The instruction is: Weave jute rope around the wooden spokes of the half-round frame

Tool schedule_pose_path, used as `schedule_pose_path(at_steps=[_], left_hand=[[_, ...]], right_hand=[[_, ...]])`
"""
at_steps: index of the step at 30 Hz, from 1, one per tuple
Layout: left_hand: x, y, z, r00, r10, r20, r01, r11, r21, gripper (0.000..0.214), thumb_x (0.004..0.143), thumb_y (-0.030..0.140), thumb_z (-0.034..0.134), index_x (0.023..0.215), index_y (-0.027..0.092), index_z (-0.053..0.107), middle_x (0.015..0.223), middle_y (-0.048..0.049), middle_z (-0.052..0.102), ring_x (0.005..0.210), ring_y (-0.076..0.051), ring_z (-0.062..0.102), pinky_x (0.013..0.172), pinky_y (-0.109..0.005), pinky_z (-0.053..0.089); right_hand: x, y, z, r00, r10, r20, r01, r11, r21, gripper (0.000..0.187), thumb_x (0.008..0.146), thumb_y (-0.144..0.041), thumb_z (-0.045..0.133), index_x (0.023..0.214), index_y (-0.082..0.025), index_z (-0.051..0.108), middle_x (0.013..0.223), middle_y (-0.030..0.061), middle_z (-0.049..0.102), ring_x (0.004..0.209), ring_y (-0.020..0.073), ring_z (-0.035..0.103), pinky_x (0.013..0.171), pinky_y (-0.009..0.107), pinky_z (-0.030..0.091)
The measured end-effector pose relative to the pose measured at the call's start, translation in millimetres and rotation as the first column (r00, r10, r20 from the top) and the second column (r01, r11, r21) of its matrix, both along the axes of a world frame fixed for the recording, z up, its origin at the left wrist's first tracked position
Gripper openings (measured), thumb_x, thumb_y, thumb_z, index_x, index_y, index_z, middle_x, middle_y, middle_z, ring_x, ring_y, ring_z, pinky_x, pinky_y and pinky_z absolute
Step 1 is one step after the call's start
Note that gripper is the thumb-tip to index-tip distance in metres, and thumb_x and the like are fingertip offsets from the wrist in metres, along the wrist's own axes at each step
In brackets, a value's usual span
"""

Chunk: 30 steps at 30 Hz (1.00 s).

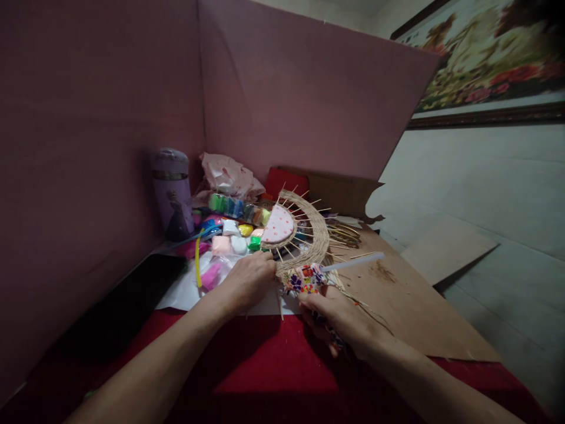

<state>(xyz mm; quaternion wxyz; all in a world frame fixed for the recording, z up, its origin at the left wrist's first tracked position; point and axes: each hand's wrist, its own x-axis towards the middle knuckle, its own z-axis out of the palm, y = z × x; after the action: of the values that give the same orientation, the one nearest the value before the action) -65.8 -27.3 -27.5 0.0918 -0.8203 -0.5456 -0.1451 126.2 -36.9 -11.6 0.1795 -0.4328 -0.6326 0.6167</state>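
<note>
My left hand pinches the near end of a half-round craft piece made of thin sticks and a wide band of wound twine. At its centre is a half-disc of pale pink spotted fabric. Wrapped around the handle of a flower-patterned hot glue gun is my right hand. A translucent glue stick juts out of the gun's back end to the right. The gun's nose is close to the twine band by my left fingers; whether it touches is hidden.
Packets of coloured clay lie behind my left hand. A purple tumbler stands at the left, with a dark flat object nearer. On the right, brown cardboard covers the red cloth. Pink panels rise behind.
</note>
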Motion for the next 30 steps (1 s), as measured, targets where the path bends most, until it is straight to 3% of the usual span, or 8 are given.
schedule_pose_path(at_steps=[16, 20, 26, 30], left_hand=[[0.4, -1.4, 2.3, 1.000, 0.003, -0.007, -0.004, 1.000, -0.008, 0.016, 0.080, 0.012, 0.045, 0.071, 0.016, 0.057, 0.078, -0.0046, 0.057, 0.071, -0.016, 0.052, 0.060, -0.027, 0.040], [0.1, -0.9, 2.0, 1.000, 0.002, -0.010, -0.002, 1.000, -0.013, 0.014, 0.078, 0.010, 0.046, 0.070, 0.016, 0.057, 0.078, -0.0045, 0.057, 0.072, -0.016, 0.052, 0.061, -0.027, 0.040], [0.8, -1.6, 3.5, 1.000, -0.008, 0.010, 0.008, 1.000, -0.004, 0.013, 0.077, 0.011, 0.047, 0.070, 0.016, 0.057, 0.078, -0.0047, 0.058, 0.072, -0.016, 0.052, 0.063, -0.027, 0.041], [0.0, -2.2, 3.9, 1.000, -0.019, 0.016, 0.019, 1.000, -0.006, 0.014, 0.079, 0.011, 0.046, 0.071, 0.016, 0.057, 0.079, -0.0048, 0.057, 0.073, -0.016, 0.052, 0.062, -0.027, 0.040]], right_hand=[[1.4, -1.5, 3.1, 0.999, -0.023, -0.022, 0.022, 0.999, -0.037, 0.027, 0.077, -0.035, 0.045, 0.057, -0.018, 0.044, 0.041, -0.0056, 0.038, 0.029, 0.0047, 0.033, 0.025, 0.016, 0.031], [4.4, -1.5, 3.6, 0.995, -0.060, -0.083, 0.053, 0.996, -0.075, 0.028, 0.075, -0.040, 0.050, 0.060, -0.017, 0.046, 0.050, -0.0039, 0.043, 0.034, 0.0042, 0.034, 0.025, 0.015, 0.030], [9.2, 2.2, 1.1, 0.962, -0.060, -0.265, 0.003, 0.977, -0.211, 0.024, 0.078, -0.039, 0.049, 0.072, -0.016, 0.052, 0.057, -0.0035, 0.046, 0.036, 0.0030, 0.032, 0.028, 0.014, 0.030], [23.5, 3.9, 18.1, 0.926, -0.176, -0.335, 0.120, 0.976, -0.180, 0.023, 0.078, -0.040, 0.052, 0.080, -0.017, 0.053, 0.062, -0.0023, 0.050, 0.038, 0.0042, 0.038, 0.029, 0.014, 0.032]])
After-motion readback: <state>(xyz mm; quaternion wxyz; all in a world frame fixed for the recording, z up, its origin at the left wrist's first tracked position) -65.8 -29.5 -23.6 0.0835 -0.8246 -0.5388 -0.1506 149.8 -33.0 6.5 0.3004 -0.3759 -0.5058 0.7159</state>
